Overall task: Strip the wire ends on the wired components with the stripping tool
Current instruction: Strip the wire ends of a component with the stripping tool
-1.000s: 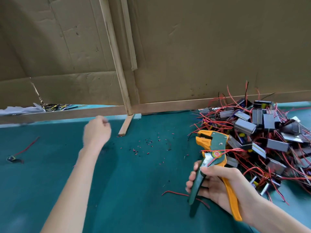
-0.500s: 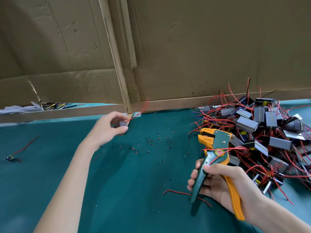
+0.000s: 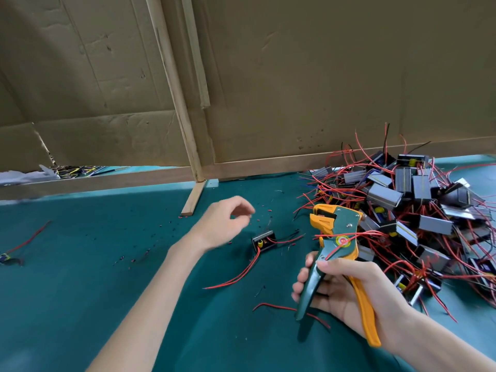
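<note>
Right hand (image 3: 349, 288) around stripping tool (image 3: 346, 224); left hand (image 3: 220, 226) loosely curled

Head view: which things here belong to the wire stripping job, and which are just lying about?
Job: stripping tool, gripped by right hand; lone wired component; pile of wired components.
Lying about: wooden slat; cardboard wall; insulation bits; loose red wire.

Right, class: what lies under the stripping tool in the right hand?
The green mat and a loose red wire crossing beneath the stripping tool that the right hand grips. The tool's handle covers a short stretch of that wire.
</note>
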Demonstrator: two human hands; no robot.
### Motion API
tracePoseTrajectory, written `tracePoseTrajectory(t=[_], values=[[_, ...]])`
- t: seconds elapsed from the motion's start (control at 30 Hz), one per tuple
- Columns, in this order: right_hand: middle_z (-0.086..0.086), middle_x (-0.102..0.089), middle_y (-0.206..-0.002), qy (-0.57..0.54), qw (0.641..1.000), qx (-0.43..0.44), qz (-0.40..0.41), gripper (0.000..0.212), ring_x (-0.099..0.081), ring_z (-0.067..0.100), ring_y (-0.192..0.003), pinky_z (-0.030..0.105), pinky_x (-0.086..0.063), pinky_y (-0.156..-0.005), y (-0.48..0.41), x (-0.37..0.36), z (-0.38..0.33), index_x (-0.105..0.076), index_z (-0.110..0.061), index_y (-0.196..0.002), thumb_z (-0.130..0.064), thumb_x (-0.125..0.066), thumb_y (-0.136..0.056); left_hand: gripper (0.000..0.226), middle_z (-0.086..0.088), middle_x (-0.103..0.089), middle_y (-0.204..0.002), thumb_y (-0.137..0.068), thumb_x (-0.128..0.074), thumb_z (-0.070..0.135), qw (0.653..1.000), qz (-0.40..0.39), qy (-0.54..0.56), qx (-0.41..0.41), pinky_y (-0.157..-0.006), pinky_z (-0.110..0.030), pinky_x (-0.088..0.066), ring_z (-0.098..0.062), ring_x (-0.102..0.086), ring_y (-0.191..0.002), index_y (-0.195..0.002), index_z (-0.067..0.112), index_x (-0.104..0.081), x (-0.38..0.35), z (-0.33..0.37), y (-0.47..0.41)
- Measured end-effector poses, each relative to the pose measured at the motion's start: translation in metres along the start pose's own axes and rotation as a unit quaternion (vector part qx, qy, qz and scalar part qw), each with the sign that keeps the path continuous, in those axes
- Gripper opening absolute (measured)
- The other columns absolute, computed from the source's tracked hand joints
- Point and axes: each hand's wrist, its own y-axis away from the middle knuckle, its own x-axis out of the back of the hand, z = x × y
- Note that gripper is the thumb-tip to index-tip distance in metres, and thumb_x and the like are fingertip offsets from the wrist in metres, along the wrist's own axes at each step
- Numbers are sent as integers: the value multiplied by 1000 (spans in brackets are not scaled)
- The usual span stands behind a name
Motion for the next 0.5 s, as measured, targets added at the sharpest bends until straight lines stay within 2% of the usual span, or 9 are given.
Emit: tracePoseTrajectory(t=[0.07, 0.17, 0.23, 0.3, 0.37, 0.43, 0.5], values=[[26, -64, -85, -1, 1000, 2, 2, 42, -66, 44, -81, 51, -55, -77, 0, 0, 0, -71, 0, -85, -9, -88, -48, 18, 14, -65, -108, -87, -65, 21, 998, -42, -15, -54, -82, 0, -35, 1, -57, -101, -105, 25, -65, -21, 14, 0], [26, -64, -84, 0, 1000, 6, 1, 42, -66, 44, -80, 51, -56, -77, 1, -1, 0, -71, 1, -85, -9, -88, -48, 28, 6, -64, -110, -86, -69, 33, 987, -56, -110, -100, -92, -22, -40, -10, -55, -104, -110, 20, -64, -52, 21, 1], [26, -64, -84, 2, 1000, 7, 2, 41, -66, 44, -80, 51, -56, -76, 1, -1, 1, -71, 0, -84, -9, -88, -48, 19, 1, -67, -101, -87, -68, 28, 982, -26, -147, -117, -89, -29, -41, -16, -56, -98, -102, 16, -67, -60, 20, 3], [26, -63, -84, 4, 1000, 7, 1, 42, -66, 44, -80, 51, -56, -76, 1, -2, 1, -71, 0, -84, -10, -88, -47, 10, 1, -69, -91, -87, -68, 22, 986, 11, -111, -122, -82, -24, -41, -14, -57, -89, -93, 14, -69, -57, 19, 5], [26, -63, -84, 7, 1000, 7, -2, 42, -66, 44, -80, 50, -56, -76, 1, -3, 0, -71, 0, -83, -11, -88, -47, 2, 5, -69, -84, -87, -68, 17, 994, 39, -21, -104, -78, -17, -43, -6, -59, -81, -88, 15, -68, -49, 21, 5], [25, -63, -83, 12, 1000, 5, -7, 41, -66, 43, -80, 49, -56, -76, 2, -5, -1, -71, -1, -83, -12, -89, -47, 7, 8, -67, -80, -88, -66, 12, 993, 56, 63, -83, -77, -14, -45, -2, -60, -77, -85, 18, -64, -41, 26, 4], [25, -63, -83, 23, 1000, 3, -14, 41, -66, 42, -79, 48, -56, -75, 3, -7, -2, -70, -2, -82, -13, -89, -47, 13, 11, -64, -77, -90, -62, 9, 988, 51, 134, -63, -71, -17, -47, -3, -59, -70, -84, 20, -59, -34, 32, 5]])
